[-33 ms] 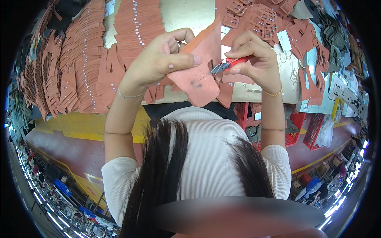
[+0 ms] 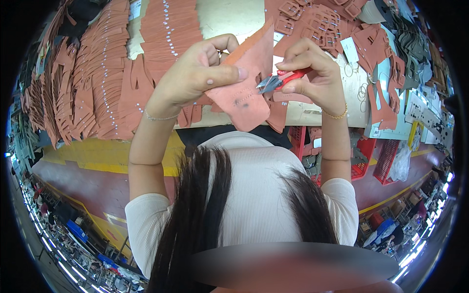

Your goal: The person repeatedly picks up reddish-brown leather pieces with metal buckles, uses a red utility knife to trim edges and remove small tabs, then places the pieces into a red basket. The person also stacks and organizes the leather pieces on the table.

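My left hand (image 2: 195, 71) pinches a coral-pink leather piece (image 2: 234, 93) between thumb and fingers, holding it up over the table. The piece has a rounded lower end, a line of small stitch holes, a dark smudge and a slot near its right edge. In my right hand (image 2: 315, 68) is a pair of red-handled thread snips (image 2: 288, 79), held between thumb and fingers. Their metal blades point left and lie over the leather beside the slot. Whether the tips touch the leather or a thread is too small to tell.
Overlapping rows of coral leather pieces (image 2: 100, 73) cover the left of the pale table (image 2: 224, 17). Buckle-shaped parts (image 2: 290, 9) lie at the far right, with dark grey pieces (image 2: 415, 53) beyond. Red crates (image 2: 386, 161) stand below the table's right edge.
The snips' blades have spread a little wider and shifted slightly up. The left hand and the leather piece are almost unmoved.
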A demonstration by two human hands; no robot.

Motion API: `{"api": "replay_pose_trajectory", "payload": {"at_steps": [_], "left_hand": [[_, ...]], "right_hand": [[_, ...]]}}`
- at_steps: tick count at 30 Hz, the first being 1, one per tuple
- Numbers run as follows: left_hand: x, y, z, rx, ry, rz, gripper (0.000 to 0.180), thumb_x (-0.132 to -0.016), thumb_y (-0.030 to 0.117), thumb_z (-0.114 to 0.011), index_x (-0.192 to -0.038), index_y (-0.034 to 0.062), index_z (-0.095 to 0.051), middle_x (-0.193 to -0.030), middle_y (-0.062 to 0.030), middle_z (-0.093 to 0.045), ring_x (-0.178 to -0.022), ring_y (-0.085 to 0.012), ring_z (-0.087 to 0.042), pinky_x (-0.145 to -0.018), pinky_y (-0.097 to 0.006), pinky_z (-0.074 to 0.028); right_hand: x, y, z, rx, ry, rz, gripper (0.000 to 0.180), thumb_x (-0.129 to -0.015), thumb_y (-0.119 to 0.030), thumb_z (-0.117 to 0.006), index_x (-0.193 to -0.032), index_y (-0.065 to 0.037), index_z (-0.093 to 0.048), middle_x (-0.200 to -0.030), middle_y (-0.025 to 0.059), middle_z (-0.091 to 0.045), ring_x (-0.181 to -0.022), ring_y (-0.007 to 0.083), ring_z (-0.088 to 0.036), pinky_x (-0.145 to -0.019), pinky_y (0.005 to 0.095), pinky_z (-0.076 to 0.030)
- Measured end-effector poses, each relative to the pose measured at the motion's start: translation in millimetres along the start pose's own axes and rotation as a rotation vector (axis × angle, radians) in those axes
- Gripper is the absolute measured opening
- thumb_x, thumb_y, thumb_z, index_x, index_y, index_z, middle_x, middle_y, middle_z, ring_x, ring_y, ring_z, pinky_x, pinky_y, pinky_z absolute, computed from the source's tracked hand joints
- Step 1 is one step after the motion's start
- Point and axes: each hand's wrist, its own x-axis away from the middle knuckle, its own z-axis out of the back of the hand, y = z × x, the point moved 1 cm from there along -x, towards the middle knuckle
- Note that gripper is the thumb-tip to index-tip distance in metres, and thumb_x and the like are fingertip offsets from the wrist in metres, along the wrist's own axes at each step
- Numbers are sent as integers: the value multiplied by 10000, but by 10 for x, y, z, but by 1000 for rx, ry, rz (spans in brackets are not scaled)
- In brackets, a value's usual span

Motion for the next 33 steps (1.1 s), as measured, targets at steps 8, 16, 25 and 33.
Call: {"api": "replay_pose_trajectory", "payload": {"at_steps": [8,16,25,33], "left_hand": [[-14,8,-24,-39,16,-28,195,-824,87,-689,-892,49,-510,-733,55,-553,-602,23,-450,-501,-155,-327],[-8,-33,-49,-37,73,-109,191,-822,75,-682,-884,49,-503,-684,81,-499,-561,29,-384,-479,-161,-268],[-38,-88,1,-48,96,-132,196,-830,81,-685,-892,55,-502,-679,80,-496,-550,26,-378,-477,-164,-276],[16,-107,-66,48,305,-311,339,-830,35,-677,-1106,-7,-486,-962,-59,-608,-854,-83,-578,-735,-234,-470]], "right_hand": [[136,12,-79,-17,47,-89,344,-628,-96,-859,-945,-45,-735,-874,32,-588,-808,122,-586,-682,250,-474],[168,16,-109,33,101,-62,340,-635,-98,-856,-946,-39,-731,-873,41,-583,-802,130,-586,-682,251,-477],[176,51,-105,88,154,-23,287,-674,-44,-820,-937,-8,-708,-894,64,-580,-802,130,-580,-683,237,-478],[229,489,59,263,587,-364,202,-824,-192,-735,-950,-37,-707,-794,3,-603,-680,82,-540,-598,210,-430]]}}
